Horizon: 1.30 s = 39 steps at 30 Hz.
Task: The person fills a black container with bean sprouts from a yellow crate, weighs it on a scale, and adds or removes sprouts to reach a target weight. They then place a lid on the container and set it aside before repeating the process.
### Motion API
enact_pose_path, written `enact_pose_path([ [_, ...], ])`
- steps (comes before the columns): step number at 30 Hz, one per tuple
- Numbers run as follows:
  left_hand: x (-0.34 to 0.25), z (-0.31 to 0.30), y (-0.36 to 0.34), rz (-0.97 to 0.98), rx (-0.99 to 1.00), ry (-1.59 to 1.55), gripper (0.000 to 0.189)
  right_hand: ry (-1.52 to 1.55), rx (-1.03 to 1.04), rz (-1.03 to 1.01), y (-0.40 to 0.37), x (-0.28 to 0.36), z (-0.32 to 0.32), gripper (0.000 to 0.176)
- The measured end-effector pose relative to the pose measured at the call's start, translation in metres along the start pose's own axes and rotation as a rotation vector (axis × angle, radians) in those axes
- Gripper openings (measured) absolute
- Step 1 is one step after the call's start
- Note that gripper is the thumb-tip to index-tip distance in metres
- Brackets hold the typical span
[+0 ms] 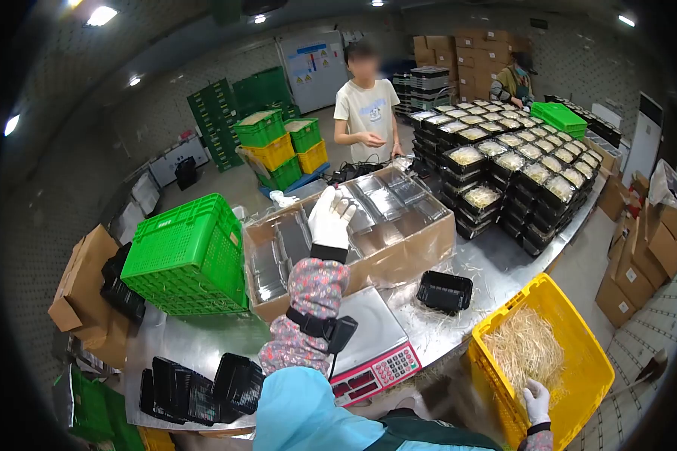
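Note:
In its white glove, my left hand (pixel 331 218) is over the cardboard box (pixel 406 259) of clear plastic lids (pixel 384 233), its fingers slightly apart beside the lids. My right hand (pixel 535 402), also gloved, is at the near end of the yellow crate (pixel 590 357), its fingers closed at the edge of a heap of pale sprouts (pixel 526 346). An empty black tray (pixel 444 292) lies on the metal table (pixel 447 338). In front of the box is a scale (pixel 376 376) with a red keypad panel and a bare plate.
Stacked filled trays (pixel 504 158) stand at the right back. Green crates (pixel 184 259) are left of the box, and black trays (pixel 195 391) lie at the near left. Across the table stands a person (pixel 368 113); another person (pixel 513 83) is behind the stacks.

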<state>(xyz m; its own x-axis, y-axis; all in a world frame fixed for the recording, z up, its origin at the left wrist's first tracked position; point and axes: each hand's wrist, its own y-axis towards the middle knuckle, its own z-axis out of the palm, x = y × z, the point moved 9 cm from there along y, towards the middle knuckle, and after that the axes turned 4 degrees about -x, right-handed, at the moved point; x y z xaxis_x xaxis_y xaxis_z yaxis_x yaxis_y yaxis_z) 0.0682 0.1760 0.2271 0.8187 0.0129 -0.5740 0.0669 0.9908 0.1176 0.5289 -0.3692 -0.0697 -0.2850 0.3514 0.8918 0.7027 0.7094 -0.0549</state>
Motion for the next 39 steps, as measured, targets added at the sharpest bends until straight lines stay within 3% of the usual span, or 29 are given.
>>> enact_pose_path([
  [5, 0.022, -0.017, 0.106, -0.029, -0.132, 0.141, 0.012, -0.106, -0.309, -0.014, 0.007, -0.050, -0.022, 0.038],
  [6, 0.029, -0.019, 0.124, -0.037, -0.158, 0.165, 0.012, 0.009, -0.439, -0.071, 0.003, -0.056, -0.021, 0.030],
  [10, 0.070, -0.046, 0.192, -0.061, -0.259, 0.182, 0.013, 0.670, 0.084, 0.315, 0.006, -0.075, 0.024, 0.052],
  [13, 0.091, -0.062, 0.227, -0.056, -0.347, 0.186, 0.015, 0.765, -0.080, 0.260, 0.018, -0.194, 0.002, 0.047],
  [16, 0.101, -0.071, 0.245, 0.048, -0.548, 0.316, 0.017, -0.502, -0.141, 0.099, 0.006, -0.081, -0.013, 0.044],
  [20, 0.110, -0.105, 0.297, 0.376, -0.450, 0.298, 0.007, -0.493, -0.184, 0.062, 0.001, -0.072, -0.015, 0.043],
  [21, 0.122, -0.129, 0.334, 0.477, -0.292, 0.333, 0.014, -0.489, -0.191, 0.036, 0.001, -0.081, -0.015, 0.042],
  [24, 0.122, -0.141, 0.340, 0.368, -0.432, 0.641, 0.013, -0.404, -0.203, -0.007, 0.001, -0.125, -0.019, 0.041],
  [30, 0.110, -0.146, 0.345, 0.203, -0.472, 0.954, 0.015, -0.404, -0.233, -0.012, -0.001, -0.107, -0.018, 0.040],
  [34, 0.097, -0.128, 0.321, 0.226, -0.448, 0.736, 0.019, -0.469, -0.235, -0.010, 0.002, -0.089, -0.016, 0.038],
  [39, 0.078, -0.113, 0.272, 0.381, -0.423, 0.579, 0.030, -0.576, -0.307, -0.318, 0.001, -0.063, -0.010, 0.031],
])
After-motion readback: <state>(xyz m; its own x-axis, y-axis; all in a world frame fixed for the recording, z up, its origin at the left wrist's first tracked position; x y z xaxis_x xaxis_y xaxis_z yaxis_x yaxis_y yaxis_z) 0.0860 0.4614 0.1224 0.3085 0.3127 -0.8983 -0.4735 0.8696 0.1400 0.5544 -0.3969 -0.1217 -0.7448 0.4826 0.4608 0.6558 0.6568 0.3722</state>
